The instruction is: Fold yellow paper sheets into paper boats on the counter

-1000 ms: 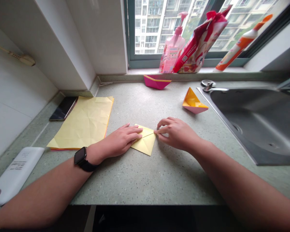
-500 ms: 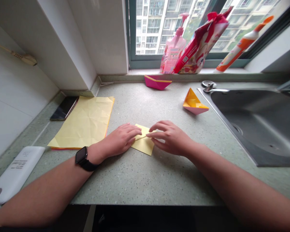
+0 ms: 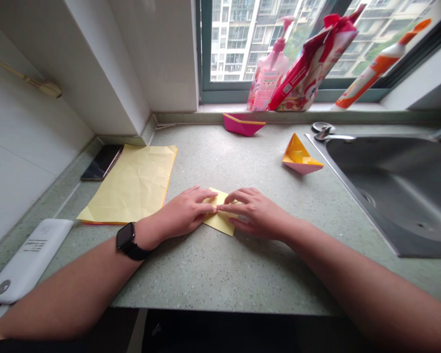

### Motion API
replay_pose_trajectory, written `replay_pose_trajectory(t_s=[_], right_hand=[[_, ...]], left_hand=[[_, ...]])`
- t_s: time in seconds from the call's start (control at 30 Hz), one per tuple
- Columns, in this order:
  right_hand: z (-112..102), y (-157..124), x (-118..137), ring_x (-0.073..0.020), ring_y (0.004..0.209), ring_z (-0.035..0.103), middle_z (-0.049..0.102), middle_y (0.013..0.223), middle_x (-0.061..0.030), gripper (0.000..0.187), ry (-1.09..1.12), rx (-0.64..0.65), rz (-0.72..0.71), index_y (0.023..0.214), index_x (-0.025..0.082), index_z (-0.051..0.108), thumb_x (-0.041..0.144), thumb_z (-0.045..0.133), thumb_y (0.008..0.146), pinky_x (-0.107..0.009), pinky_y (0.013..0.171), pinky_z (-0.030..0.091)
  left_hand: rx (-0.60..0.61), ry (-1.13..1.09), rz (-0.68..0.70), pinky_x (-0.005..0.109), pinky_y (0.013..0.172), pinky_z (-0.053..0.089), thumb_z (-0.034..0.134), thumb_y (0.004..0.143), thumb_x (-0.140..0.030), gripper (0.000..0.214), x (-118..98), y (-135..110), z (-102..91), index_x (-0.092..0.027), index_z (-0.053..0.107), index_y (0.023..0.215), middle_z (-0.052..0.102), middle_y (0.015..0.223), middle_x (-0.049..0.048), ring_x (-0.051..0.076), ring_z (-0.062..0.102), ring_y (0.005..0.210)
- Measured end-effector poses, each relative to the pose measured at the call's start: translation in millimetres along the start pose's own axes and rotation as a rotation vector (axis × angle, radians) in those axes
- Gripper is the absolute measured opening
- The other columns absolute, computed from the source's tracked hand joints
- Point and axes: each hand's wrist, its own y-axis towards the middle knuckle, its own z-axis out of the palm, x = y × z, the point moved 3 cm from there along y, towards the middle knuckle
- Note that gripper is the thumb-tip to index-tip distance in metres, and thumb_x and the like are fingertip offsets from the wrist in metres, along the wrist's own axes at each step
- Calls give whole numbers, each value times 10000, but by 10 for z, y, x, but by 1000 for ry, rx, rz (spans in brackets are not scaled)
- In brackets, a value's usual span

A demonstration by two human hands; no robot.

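Observation:
A small folded piece of yellow paper (image 3: pixel 219 224) lies on the counter between my hands. From the left, my left hand (image 3: pixel 182 211) rests over its edge, fingers stretched out and thumb on the paper. My right hand (image 3: pixel 259 214) is open, its fingers spread across the right side. Its index fingertip meets my left thumb at the middle of the sheet, along a crease. My fingers cover parts of both side edges. A dark watch (image 3: pixel 125 236) is on my left wrist.
Yellow sheets (image 3: pixel 132 184) lie at left by a phone (image 3: pixel 102 162) and a white power bank (image 3: pixel 29 260). Behind sit a magenta paper boat (image 3: pixel 244 126) and an orange-and-pink one (image 3: pixel 302 164). A sink (image 3: pixel 393 196) is at right; a pink pump bottle (image 3: pixel 266 81) stands on the windowsill.
My right index fingertip has slid left along the crease to my left thumb. The whole view has shifted slightly.

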Motion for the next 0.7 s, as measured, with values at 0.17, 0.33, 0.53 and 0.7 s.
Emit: replay_pose_trajectory(t_s=[0.17,0.33,0.53,0.7], right_hand=[[23,17,37,-259,1091,692,785,1199,-77,337,-45,3,22,1366,360,816,259,711,1062,-444,972,537],[11,23,54,-274,1103,699,783,1219,-80,328,-49,26,34,1349,347,825,243,716,1057,-456,968,545],[-4,22,54,-274,1119,700,781,1230,-81,325,-47,44,42,1347,337,820,241,714,1055,-460,989,549],[-10,24,59,-278,1133,702,777,1237,-85,318,-38,54,37,1342,325,820,238,704,1059,-469,997,551]], left_hand=[[0,96,-10,566,1144,559,654,1092,-216,234,-58,-20,-85,-272,829,1238,692,1491,134,334,635,1360],[42,172,1,558,1122,540,714,1003,-195,158,-98,-57,-216,-255,855,1043,729,1399,114,329,656,1241],[93,202,-39,506,1058,543,745,964,-182,171,-104,-87,-293,-286,877,1000,750,1331,87,307,666,1166],[158,213,-72,481,1007,539,740,973,-187,196,-86,-127,-331,-308,893,988,756,1312,83,314,666,1158]])
